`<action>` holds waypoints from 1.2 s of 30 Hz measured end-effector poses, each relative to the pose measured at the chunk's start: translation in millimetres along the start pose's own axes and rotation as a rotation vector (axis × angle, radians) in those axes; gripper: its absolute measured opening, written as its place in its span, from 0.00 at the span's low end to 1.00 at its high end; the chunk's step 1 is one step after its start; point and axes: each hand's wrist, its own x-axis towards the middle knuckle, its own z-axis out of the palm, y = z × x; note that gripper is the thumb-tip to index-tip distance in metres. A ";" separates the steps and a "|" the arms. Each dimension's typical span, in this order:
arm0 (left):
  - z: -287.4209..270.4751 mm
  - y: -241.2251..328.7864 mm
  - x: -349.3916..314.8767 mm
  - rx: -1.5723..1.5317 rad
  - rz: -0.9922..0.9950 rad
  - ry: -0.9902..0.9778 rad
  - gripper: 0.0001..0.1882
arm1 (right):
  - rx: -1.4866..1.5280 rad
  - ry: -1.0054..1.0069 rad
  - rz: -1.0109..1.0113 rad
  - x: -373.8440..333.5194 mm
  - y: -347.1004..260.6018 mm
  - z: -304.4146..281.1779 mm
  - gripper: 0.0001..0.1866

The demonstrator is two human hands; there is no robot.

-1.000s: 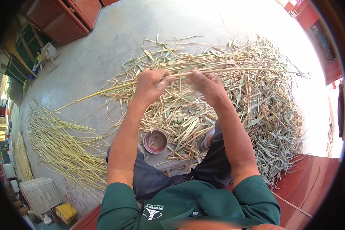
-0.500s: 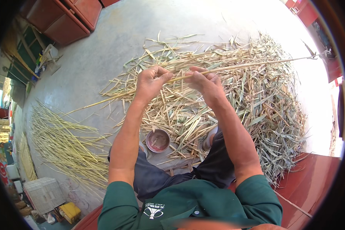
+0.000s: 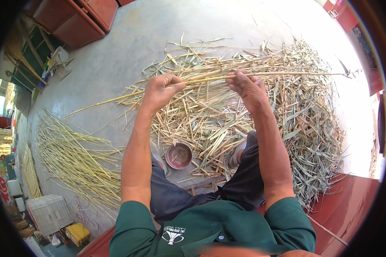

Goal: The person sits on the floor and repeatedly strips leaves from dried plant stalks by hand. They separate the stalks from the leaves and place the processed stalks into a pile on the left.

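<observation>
Bare grey concrete floor [image 3: 133, 47] across most of the place, super bright toward the right, with a dark red cabinet [image 3: 70, 23] up in the top left corner. Only got the head view to go on, so straight lines bend a bit near the rim.

Main thing is one long yellowish stalk [image 3: 287, 73] held crosswise in front of the person, over a big messy pile of dry leaves and husks [image 3: 304, 111]. Left hand [image 3: 162, 92] has it pinched between thumb and fingers. Right hand [image 3: 248, 88] is a bit further along, fingers curled in and thumb up against the stalk, so it's narrow around it too; can't tell how firm that grip is. Far right tip has some withered leafy bits on it, and the left end reaches out near a heap of thin, bare stalks [image 3: 79, 160] on the floor. Can't tell if they touch.

Between the person's feet, right at the edge of the husks, sits a small round bowl [image 3: 179, 155], reddish inside. Down in the lower left corner: a white slatted crate [image 3: 50, 215] with a yellow box [image 3: 77, 234] just beside it.
</observation>
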 end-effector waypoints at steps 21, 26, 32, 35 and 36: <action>41.8 8.3 -1.9 0.032 0.184 0.145 0.09 | -0.053 0.061 -0.001 -9.2 -16.7 -15.6 0.12; 44.3 3.2 -2.0 -0.286 -0.052 0.157 0.08 | -0.082 0.107 0.058 -7.8 -17.4 -9.2 0.12; 5.1 -5.7 13.6 -0.391 0.000 0.326 0.09 | -0.110 0.194 0.115 6.2 -12.5 -41.8 0.11; 11.8 -11.0 9.0 0.191 0.061 0.277 0.13 | -0.146 0.268 0.055 -0.1 -17.2 -35.0 0.13; 11.6 -9.5 8.4 0.542 0.176 0.288 0.16 | -0.162 0.301 0.078 2.3 -19.7 -33.2 0.15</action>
